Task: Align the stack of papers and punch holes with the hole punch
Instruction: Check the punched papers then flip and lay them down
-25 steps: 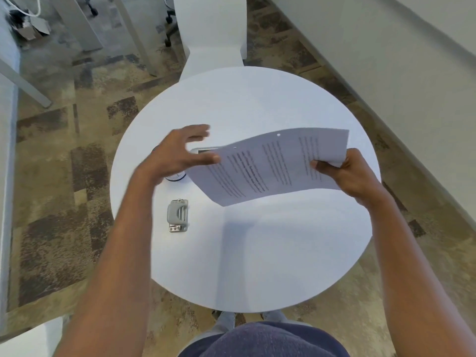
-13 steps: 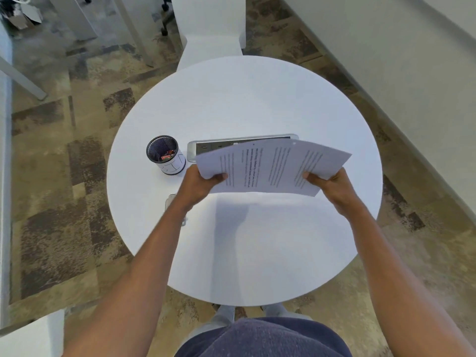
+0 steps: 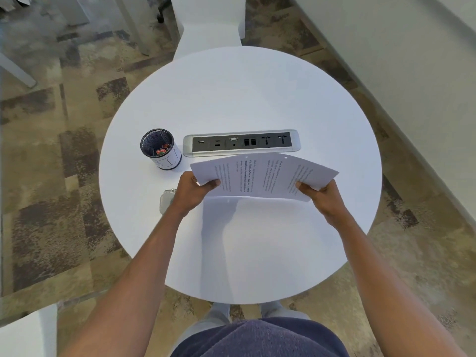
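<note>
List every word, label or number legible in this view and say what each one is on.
"BIN": large hand-drawn letters, seen sideways, on the white band of the mesh cup.
Papers held by the left hand and right hand: paragraphs of printed text, too small and blurred to read.
Power strip set in the table: sockets and ports only, no legible labels.
Hole punch: mostly hidden, no text visible.

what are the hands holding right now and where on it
Both hold the stack of papers: left hand pinches its left end, right hand its right end.
</note>
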`<state>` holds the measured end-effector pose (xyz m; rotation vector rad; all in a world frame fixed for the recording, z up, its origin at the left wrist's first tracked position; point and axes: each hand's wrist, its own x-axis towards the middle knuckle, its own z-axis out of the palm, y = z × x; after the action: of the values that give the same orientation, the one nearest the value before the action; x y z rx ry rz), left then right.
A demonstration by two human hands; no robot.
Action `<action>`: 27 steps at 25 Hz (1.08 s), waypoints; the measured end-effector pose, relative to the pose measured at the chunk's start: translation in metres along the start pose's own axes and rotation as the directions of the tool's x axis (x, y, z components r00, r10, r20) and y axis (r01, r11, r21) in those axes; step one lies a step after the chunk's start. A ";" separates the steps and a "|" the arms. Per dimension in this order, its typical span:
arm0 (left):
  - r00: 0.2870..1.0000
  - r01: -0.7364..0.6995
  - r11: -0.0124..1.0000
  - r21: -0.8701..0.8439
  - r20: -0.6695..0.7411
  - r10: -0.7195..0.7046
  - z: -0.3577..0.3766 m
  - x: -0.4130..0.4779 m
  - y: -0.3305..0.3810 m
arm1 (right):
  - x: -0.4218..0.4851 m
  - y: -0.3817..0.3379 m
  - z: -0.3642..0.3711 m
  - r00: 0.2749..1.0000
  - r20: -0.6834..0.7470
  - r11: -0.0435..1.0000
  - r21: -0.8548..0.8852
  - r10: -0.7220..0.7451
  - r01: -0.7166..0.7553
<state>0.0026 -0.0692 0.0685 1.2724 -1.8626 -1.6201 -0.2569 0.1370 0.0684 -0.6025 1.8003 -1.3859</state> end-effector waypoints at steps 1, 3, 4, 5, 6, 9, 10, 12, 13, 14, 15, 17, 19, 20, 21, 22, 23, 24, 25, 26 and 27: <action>1.000 -0.002 1.000 0.012 0.003 0.002 -0.001 0.000 -0.001 | 0.000 0.002 0.001 1.000 0.000 1.000 -0.009 0.005 -0.005; 0.999 -0.045 0.998 0.048 0.031 0.043 0.000 0.000 -0.004 | 0.000 0.006 0.003 1.000 -0.012 1.000 -0.018 0.013 -0.014; 0.996 -0.086 0.994 0.066 0.042 0.083 -0.001 -0.001 -0.007 | 0.000 0.007 0.003 1.000 -0.015 1.000 -0.016 0.006 -0.006; 0.993 -0.111 0.992 0.067 0.044 0.109 -0.001 -0.001 -0.009 | 0.001 0.007 0.003 1.000 -0.013 1.000 -0.014 -0.006 0.006; 0.995 -0.097 0.993 0.062 0.030 0.095 -0.001 0.000 -0.009 | 0.002 0.007 0.002 1.000 -0.011 1.000 -0.013 -0.011 0.011; 1.000 0.016 1.000 0.026 -0.009 -0.015 -0.001 -0.001 -0.007 | 0.003 0.009 0.005 0.999 -0.017 0.999 -0.006 0.032 -0.032; 1.000 0.019 0.999 0.031 -0.015 -0.018 -0.001 -0.002 -0.003 | 0.003 0.008 0.005 0.999 -0.016 0.999 0.004 0.034 -0.034; 0.999 -0.019 1.000 0.014 -0.031 0.020 -0.003 -0.004 0.010 | 0.003 0.003 0.005 1.000 -0.009 0.998 0.057 0.015 -0.014; 0.998 -0.049 0.999 -0.008 -0.032 0.048 -0.005 -0.003 0.021 | 0.003 -0.002 0.003 1.000 -0.009 0.995 0.095 -0.002 0.003; 0.996 -0.082 0.996 -0.024 -0.027 0.081 -0.008 -0.002 0.036 | 0.003 -0.006 0.001 1.000 -0.008 0.990 0.140 -0.015 0.016; 0.993 -0.118 0.992 -0.037 -0.016 0.117 -0.010 0.000 0.052 | 0.003 -0.010 -0.001 1.000 -0.001 0.982 0.187 -0.020 0.020; 0.980 -0.200 0.980 -0.007 0.009 0.200 -0.015 0.005 0.090 | 0.002 -0.018 -0.003 1.000 0.020 0.971 0.239 -0.020 0.015; 0.956 -0.292 0.951 0.103 0.056 0.288 -0.019 0.009 0.131 | 0.001 -0.030 -0.007 0.999 0.002 0.968 0.248 -0.044 0.043; 0.939 -0.342 0.923 0.175 0.092 0.331 -0.020 0.010 0.150 | 0.000 -0.039 -0.012 0.998 -0.044 0.968 0.244 -0.055 0.064; 0.918 -0.396 0.885 0.247 0.140 0.372 -0.020 0.010 0.169 | 0.000 -0.048 -0.020 0.993 -0.101 0.973 0.218 -0.058 0.079; 0.894 -0.447 0.839 0.311 0.182 0.409 -0.020 0.011 0.186 | -0.001 -0.059 -0.029 0.985 -0.157 0.984 0.155 -0.066 0.090; 0.876 -0.482 0.794 0.370 0.219 0.429 -0.018 0.012 0.201 | -0.001 -0.070 -0.038 0.979 -0.178 0.992 0.057 -0.097 0.109; 0.866 -0.500 0.749 0.434 0.252 0.432 -0.015 0.014 0.213 | -0.001 -0.082 -0.046 0.979 -0.142 0.989 -0.046 -0.146 0.141; 0.856 -0.516 0.697 0.497 0.285 0.431 -0.011 0.015 0.223 | -0.001 -0.093 -0.051 0.981 -0.040 0.975 -0.129 -0.188 0.181; 0.847 -0.531 0.650 0.544 0.320 0.425 -0.007 0.015 0.231 | 0.000 -0.103 -0.052 0.975 0.103 0.957 -0.195 -0.197 0.214; 0.843 -0.538 0.614 0.578 0.352 0.407 0.000 0.014 0.238 | 0.002 -0.109 -0.050 0.954 0.247 0.939 -0.253 -0.172 0.235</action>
<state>-0.0964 -0.0957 0.2835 0.7073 -2.7492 -0.8158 -0.3074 0.1320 0.1773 -1.0794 1.8018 -1.1479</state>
